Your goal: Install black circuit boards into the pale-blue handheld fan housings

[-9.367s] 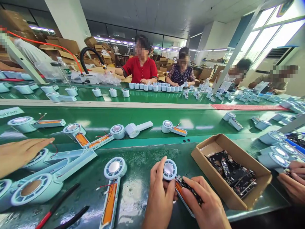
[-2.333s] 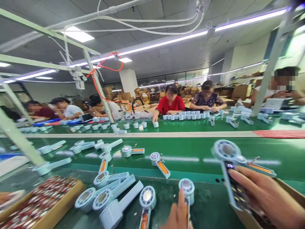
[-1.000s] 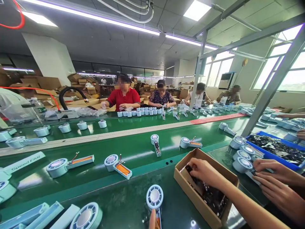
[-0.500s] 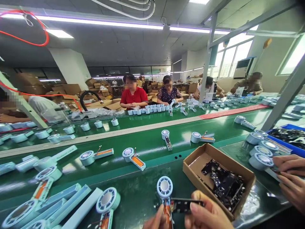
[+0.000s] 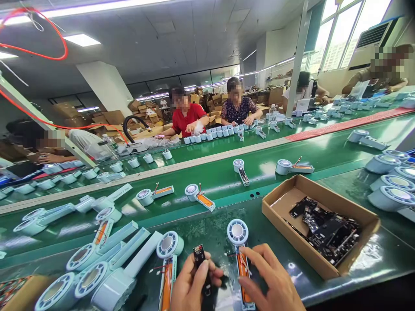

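My left hand (image 5: 191, 280) is closed around a black circuit board (image 5: 203, 272), held upright with its connector end at the top. To the right lies a light-blue handheld fan (image 5: 237, 233), its round head away from me and its open handle showing an orange battery (image 5: 241, 263) with thin wires. Over that handle is my right hand (image 5: 272, 276), thumb and forefinger apart, fingertips at its right side and the wires; whether they press on it I cannot tell. Another fan (image 5: 168, 246) with an exposed orange battery lies left of my left hand.
A cardboard box (image 5: 270, 211) of black circuit boards stands at the right. Several light-blue fans and handle shells (image 5: 129, 250) crowd the left. Beyond runs a green conveyor (image 5: 214, 183) bearing spaced fans. Co-workers sit across it, one in a red shirt (image 5: 191, 119).
The circuit board has passed from my right hand to my left and now stands upright. My right hand has moved onto the fan handle. The view has tilted and shifted.
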`<action>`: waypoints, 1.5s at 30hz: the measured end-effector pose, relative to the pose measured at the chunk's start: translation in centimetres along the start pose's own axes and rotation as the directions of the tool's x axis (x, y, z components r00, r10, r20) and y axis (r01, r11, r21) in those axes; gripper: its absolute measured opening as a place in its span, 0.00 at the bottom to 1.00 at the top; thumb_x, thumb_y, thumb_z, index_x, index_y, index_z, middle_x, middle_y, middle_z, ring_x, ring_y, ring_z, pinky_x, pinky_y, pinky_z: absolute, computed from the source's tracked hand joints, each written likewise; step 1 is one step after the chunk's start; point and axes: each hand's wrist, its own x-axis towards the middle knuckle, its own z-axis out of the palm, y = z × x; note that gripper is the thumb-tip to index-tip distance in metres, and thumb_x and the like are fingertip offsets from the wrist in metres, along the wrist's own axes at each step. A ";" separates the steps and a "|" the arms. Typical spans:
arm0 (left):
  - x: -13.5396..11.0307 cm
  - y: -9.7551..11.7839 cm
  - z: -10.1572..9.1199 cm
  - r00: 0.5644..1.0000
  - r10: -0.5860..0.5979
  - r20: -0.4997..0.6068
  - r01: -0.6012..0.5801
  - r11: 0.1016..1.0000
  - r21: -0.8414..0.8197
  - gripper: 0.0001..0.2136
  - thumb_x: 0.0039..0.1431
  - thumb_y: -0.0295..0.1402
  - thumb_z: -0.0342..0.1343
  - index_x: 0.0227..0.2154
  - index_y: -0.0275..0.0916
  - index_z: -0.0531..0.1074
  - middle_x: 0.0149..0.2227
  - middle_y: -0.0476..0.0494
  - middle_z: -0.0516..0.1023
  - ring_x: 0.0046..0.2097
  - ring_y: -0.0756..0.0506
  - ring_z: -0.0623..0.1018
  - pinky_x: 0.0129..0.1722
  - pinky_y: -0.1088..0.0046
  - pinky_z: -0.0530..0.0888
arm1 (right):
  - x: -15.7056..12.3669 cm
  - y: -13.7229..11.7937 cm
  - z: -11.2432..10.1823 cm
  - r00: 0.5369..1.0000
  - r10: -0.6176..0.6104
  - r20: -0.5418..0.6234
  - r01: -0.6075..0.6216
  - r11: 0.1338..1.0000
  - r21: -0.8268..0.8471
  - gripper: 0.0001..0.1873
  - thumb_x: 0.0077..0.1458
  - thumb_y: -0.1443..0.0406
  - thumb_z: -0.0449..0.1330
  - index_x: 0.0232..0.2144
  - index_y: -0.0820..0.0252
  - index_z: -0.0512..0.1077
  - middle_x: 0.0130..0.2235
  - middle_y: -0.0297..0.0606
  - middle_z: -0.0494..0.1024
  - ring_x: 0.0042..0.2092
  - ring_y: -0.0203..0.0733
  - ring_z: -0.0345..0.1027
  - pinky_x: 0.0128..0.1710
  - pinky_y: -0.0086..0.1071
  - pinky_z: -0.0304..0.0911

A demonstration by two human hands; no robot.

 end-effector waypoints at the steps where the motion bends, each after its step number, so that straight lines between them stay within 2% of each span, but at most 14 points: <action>1: 0.4 -0.2 0.3 0.999 0.002 0.036 -0.003 1.000 0.024 0.19 0.51 0.46 0.69 0.37 0.36 0.75 0.24 0.48 0.80 0.27 0.47 0.78 0.28 0.75 0.75 | 0.5 -0.2 0.4 1.000 -0.025 0.010 0.025 0.999 -0.030 0.16 0.61 0.66 0.60 0.51 0.54 0.72 0.38 0.39 0.73 0.33 0.40 0.73 0.33 0.29 0.73; 4: 1.4 -0.4 0.7 0.994 -0.030 0.104 0.015 0.990 0.143 0.19 0.54 0.46 0.66 0.39 0.36 0.74 0.19 0.52 0.76 0.22 0.51 0.71 0.24 0.79 0.69 | 1.7 -0.8 1.3 0.997 -0.066 0.027 0.068 0.993 -0.096 0.09 0.63 0.68 0.55 0.42 0.57 0.75 0.34 0.39 0.71 0.31 0.40 0.70 0.29 0.30 0.70; 8: 2.1 -0.1 1.2 0.987 -0.034 0.160 -0.003 0.974 0.225 0.20 0.53 0.45 0.66 0.42 0.34 0.75 0.19 0.53 0.75 0.21 0.52 0.70 0.23 0.78 0.66 | 2.4 -1.0 1.9 0.990 -0.124 0.061 0.134 0.969 -0.208 0.11 0.62 0.71 0.54 0.43 0.57 0.75 0.33 0.39 0.69 0.32 0.43 0.67 0.30 0.34 0.67; 13: 2.6 -0.2 1.7 0.971 -0.042 0.236 -0.021 0.965 0.260 0.18 0.50 0.46 0.68 0.29 0.33 0.78 0.16 0.50 0.75 0.19 0.52 0.69 0.20 0.80 0.64 | 3.0 -1.2 2.3 0.987 -0.126 0.095 0.147 0.952 -0.270 0.12 0.61 0.72 0.53 0.37 0.57 0.76 0.33 0.40 0.68 0.33 0.45 0.64 0.31 0.37 0.64; 17: 2.1 -0.8 1.6 0.943 -0.157 0.292 0.098 0.973 0.208 0.20 0.52 0.51 0.66 0.25 0.36 0.72 0.14 0.51 0.73 0.14 0.54 0.66 0.14 0.82 0.59 | 3.0 -1.3 2.0 0.981 -0.137 0.135 0.164 0.962 -0.218 0.12 0.63 0.72 0.53 0.32 0.57 0.75 0.33 0.40 0.68 0.33 0.44 0.63 0.30 0.35 0.63; 22: 1.5 -1.4 1.4 0.896 -0.281 0.344 0.259 0.960 0.109 0.22 0.52 0.52 0.65 0.22 0.38 0.69 0.11 0.51 0.71 0.11 0.56 0.61 0.12 0.83 0.56 | 2.5 -0.7 1.8 0.972 -0.159 0.172 0.181 0.976 -0.120 0.14 0.65 0.72 0.52 0.38 0.57 0.76 0.34 0.39 0.68 0.34 0.42 0.64 0.31 0.33 0.63; 31: 1.3 -1.3 1.2 0.905 -0.260 0.337 0.243 0.966 0.094 0.21 0.53 0.52 0.65 0.24 0.36 0.71 0.13 0.51 0.72 0.14 0.56 0.65 0.14 0.84 0.58 | 2.2 -0.3 2.0 0.983 -0.096 0.154 0.094 0.995 0.020 0.11 0.65 0.70 0.53 0.35 0.56 0.74 0.33 0.37 0.69 0.34 0.41 0.67 0.32 0.32 0.66; 37: 1.0 -1.3 0.7 0.929 -0.213 0.303 0.196 0.977 0.084 0.22 0.52 0.50 0.67 0.38 0.35 0.76 0.25 0.51 0.76 0.18 0.55 0.71 0.15 0.82 0.64 | 2.0 -0.3 2.3 0.986 -0.025 0.166 0.018 0.999 0.043 0.09 0.65 0.70 0.55 0.33 0.56 0.71 0.33 0.36 0.69 0.34 0.39 0.68 0.32 0.31 0.67; 41: 0.7 -1.2 0.7 0.939 -0.171 0.297 0.134 0.981 0.142 0.22 0.56 0.50 0.64 0.38 0.33 0.75 0.26 0.51 0.75 0.18 0.53 0.74 0.15 0.82 0.66 | 2.0 -0.4 2.5 0.988 -0.008 0.153 0.004 1.000 0.027 0.09 0.66 0.70 0.54 0.34 0.56 0.71 0.33 0.36 0.69 0.34 0.39 0.68 0.34 0.31 0.67; 45: 0.3 -1.8 1.0 0.951 -0.154 0.267 0.098 0.972 0.211 0.30 0.58 0.52 0.60 0.54 0.34 0.68 0.26 0.50 0.76 0.19 0.49 0.77 0.14 0.80 0.69 | 2.1 -0.7 2.7 0.990 -0.055 0.133 0.058 0.998 -0.018 0.09 0.67 0.70 0.52 0.36 0.57 0.71 0.33 0.37 0.69 0.35 0.41 0.68 0.34 0.34 0.66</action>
